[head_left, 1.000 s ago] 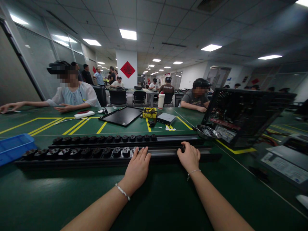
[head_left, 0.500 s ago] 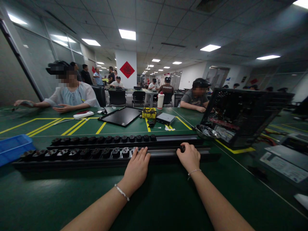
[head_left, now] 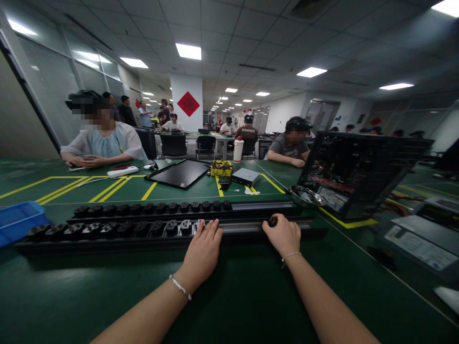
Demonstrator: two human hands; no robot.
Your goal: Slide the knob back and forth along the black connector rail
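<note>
My left hand lies palm down on the front rack power strip, its fingers stretched over the last white socket of the row. Farther along the same channel, my right hand is closed round a small black piece that looks like a socket module. Its lower side is hidden by my fingers. Several black and white sockets fill the left of this strip. Parallel behind it lies a second strip with a row of black sockets.
A blue bin stands at the left edge. Behind the strips are a flat screen, a grey metal box and a metal bowl. An opened computer case and a power supply are on the right. Co-workers sit opposite.
My hands keep nearly the same places on the front strip. The whole view has shifted slightly. At the far left, a co-worker's hands have come together on the table.
</note>
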